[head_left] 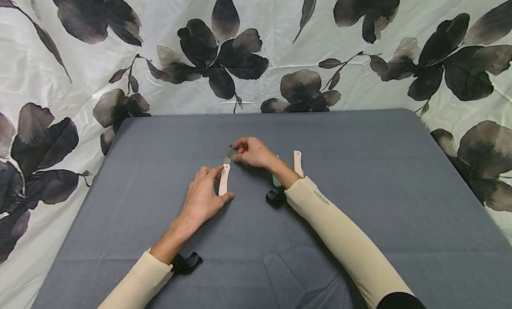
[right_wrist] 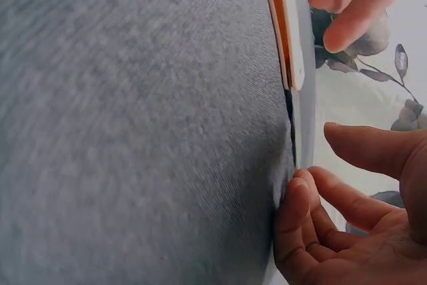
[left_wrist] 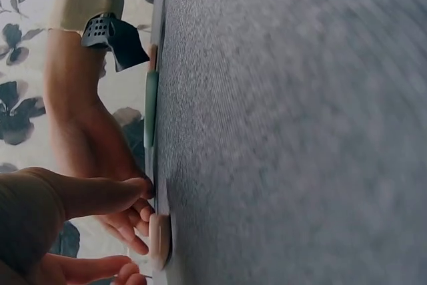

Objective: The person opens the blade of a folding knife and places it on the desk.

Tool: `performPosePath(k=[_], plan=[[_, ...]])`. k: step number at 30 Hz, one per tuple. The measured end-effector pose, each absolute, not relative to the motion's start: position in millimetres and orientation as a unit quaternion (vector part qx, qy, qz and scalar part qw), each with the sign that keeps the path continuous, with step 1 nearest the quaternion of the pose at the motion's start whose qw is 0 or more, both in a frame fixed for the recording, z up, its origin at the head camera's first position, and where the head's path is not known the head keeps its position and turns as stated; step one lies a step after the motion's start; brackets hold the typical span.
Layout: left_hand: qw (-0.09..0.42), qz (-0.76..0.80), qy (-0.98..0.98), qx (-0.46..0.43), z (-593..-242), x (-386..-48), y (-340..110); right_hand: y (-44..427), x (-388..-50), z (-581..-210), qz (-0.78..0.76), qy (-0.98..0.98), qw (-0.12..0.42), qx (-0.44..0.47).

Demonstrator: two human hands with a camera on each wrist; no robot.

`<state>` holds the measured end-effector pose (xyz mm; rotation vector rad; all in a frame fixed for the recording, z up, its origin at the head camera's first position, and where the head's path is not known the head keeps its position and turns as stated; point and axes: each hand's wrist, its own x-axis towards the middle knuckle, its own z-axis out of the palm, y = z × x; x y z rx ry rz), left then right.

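Note:
A folding knife with a pale pink handle [head_left: 225, 180] lies on the grey cloth, its blade [head_left: 228, 155] swung out away from the person. My left hand [head_left: 205, 193] spans the handle, index fingertip near its blade end and thumb by its butt. The fingers look extended, not wrapped round it. Beside the blade tip is my right hand [head_left: 254, 152]; in the right wrist view its bent fingers [right_wrist: 303, 198] touch the cloth by the blade, thumb apart. Whether they touch the blade is hard to tell. An orange-brown slot shows along the handle [right_wrist: 293, 31].
Right of the hands lie a green-handled item [head_left: 276, 181], partly behind the right forearm, and another pale pink handle [head_left: 298, 162], its lower end hidden by the sleeve. The grey cloth-covered table [head_left: 380, 166] meets a floral curtain [head_left: 280, 42] at the back.

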<state>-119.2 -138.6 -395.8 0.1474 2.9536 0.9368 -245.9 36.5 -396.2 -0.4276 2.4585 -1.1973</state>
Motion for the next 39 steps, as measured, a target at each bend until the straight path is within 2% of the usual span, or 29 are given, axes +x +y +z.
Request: performPosePath(k=[11, 23, 39], plan=[[-0.014, 0.341, 0.937, 0.075, -393.9, -120.7, -118.0, 69.5, -247.6, -379.4, -0.432, 0.876, 0.160, -0.144], [-0.003, 0.365, 0.923, 0.121, -395.5, -120.4, -92.0, 101.6, -241.1, -375.0, -0.389, 0.895, 0.167, -0.144], [0.013, 0.370, 0.918, 0.138, -406.9, -121.0, -75.2, 125.4, -232.9, -379.9, -0.298, 0.923, 0.189, -0.156]])
